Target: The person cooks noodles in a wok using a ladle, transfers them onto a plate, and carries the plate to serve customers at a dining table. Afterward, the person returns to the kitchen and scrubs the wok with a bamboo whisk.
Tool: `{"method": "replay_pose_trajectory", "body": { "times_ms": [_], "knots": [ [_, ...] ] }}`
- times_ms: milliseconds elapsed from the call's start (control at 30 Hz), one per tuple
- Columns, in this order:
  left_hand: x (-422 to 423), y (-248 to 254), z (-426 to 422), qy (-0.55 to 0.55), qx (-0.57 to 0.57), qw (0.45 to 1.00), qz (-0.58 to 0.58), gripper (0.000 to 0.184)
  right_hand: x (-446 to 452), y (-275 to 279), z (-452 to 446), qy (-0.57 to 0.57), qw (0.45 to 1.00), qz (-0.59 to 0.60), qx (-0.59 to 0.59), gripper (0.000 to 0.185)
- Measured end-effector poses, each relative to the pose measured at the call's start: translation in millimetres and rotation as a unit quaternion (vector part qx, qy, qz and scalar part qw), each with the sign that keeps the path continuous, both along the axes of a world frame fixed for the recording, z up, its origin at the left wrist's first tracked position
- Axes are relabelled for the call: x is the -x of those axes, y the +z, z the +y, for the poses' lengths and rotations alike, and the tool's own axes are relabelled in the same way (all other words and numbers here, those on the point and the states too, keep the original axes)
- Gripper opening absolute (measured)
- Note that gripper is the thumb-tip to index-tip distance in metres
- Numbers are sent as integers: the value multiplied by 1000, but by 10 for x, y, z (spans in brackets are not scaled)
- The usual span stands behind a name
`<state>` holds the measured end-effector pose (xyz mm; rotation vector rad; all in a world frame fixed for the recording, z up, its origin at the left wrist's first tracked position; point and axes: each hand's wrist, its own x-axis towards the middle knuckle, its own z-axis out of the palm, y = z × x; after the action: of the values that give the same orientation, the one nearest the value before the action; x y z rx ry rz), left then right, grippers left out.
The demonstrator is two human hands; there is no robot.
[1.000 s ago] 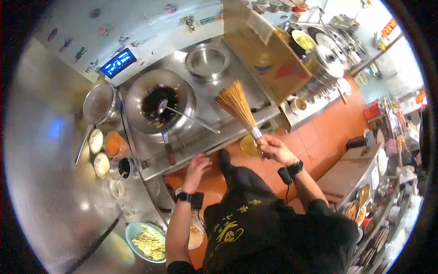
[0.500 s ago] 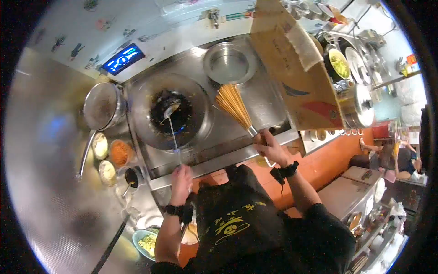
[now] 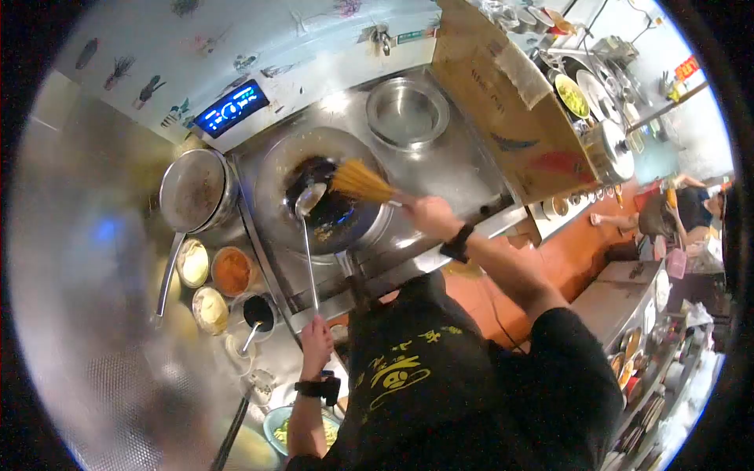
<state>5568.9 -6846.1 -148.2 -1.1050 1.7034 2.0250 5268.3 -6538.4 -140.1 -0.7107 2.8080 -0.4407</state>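
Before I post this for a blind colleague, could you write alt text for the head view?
The right hand holds a tan bundled-stick brush over a round metal wok; the left hand grips a long-handled metal ladle reaching over it. A round metal basin sits beyond, to the right.

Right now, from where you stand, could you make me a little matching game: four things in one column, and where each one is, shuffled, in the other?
Things:
1. Brush
2. Ladle
3. Display
4. Basin

Places:
A. Lit up blue on the wall
B. In the right hand
C. On the stove, beside the wok
D. In the left hand

Right pairs: 1-B, 2-D, 3-A, 4-C
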Motion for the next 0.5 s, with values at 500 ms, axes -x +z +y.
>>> {"method": "replay_pose_trajectory", "body": {
  "times_ms": [500],
  "knots": [
    [-261, -476, -919, -205, 359, 898, 147, 42, -349, 1035, -439, 24, 984, 45, 172, 40]
  ]
}}
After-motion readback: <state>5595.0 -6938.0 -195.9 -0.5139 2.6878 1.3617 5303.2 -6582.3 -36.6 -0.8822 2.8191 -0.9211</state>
